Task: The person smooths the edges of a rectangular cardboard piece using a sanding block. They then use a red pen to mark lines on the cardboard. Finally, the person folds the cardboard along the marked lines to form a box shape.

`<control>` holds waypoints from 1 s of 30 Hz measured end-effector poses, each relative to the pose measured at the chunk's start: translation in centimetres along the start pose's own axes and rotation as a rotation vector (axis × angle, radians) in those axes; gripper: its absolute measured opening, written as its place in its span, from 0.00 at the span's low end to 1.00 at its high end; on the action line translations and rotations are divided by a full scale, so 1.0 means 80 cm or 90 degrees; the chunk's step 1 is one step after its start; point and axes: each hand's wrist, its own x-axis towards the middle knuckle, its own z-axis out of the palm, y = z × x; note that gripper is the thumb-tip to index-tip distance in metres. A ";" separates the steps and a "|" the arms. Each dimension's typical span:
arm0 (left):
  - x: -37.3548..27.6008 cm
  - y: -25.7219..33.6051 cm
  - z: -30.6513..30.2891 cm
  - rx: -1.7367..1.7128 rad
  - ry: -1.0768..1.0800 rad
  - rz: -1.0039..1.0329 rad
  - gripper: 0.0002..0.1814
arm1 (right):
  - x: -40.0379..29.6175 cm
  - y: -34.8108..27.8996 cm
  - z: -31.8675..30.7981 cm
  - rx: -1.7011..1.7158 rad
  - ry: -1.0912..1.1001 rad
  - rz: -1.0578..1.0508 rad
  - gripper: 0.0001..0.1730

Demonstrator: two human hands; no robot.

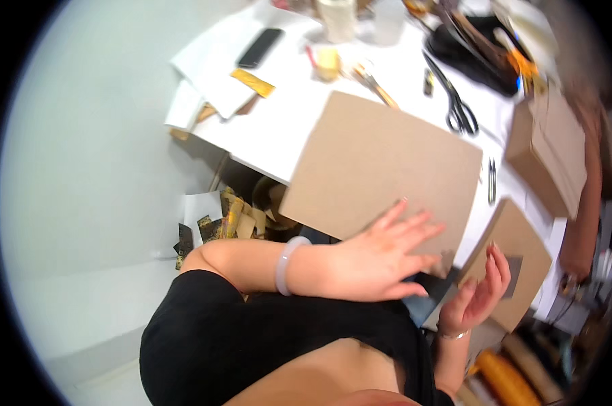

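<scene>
A large square brown board [387,157], apparently cardboard, lies on the white tabletop and juts past its front edge. My left hand [402,254] spreads its fingers over the board's near edge; whether the palm presses on it, I cannot tell. Nothing is held in that hand. To the right, my right hand [481,294] is raised with curved fingers and the thumb apart, no object visible in it. Behind it, a second brown board or flat box [519,238] bears a grey rectangle, partly hidden by my fingers.
Black-handled scissors [455,104], a brush [377,86] and a slim metal tool [491,182] lie around the board. A brown box [549,152] stands at right. Farther left are a phone [260,48] and a gold strip [253,82]. Paper scraps [235,218] sit below the table edge.
</scene>
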 end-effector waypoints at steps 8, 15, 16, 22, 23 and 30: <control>-0.014 -0.137 -0.162 0.167 0.452 -0.105 0.24 | 0.008 -0.027 0.004 -0.065 0.069 -0.090 0.24; 0.006 -0.437 -0.211 0.545 0.079 -0.252 0.16 | -0.034 -0.068 0.006 -0.098 0.136 -0.074 0.22; 0.007 -0.457 -0.216 0.620 0.000 -0.250 0.12 | -0.041 -0.074 0.002 -0.126 0.136 -0.068 0.21; 0.001 -0.437 -0.233 0.698 -0.104 -0.027 0.13 | -0.064 -0.088 -0.044 -0.240 0.170 -0.017 0.20; -0.010 -0.427 -0.239 0.717 -0.125 -0.022 0.12 | -0.060 -0.088 -0.045 -0.242 0.184 -0.027 0.19; -0.067 -0.226 -0.215 0.302 0.473 0.078 0.11 | -0.024 -0.091 -0.012 0.009 0.031 0.075 0.20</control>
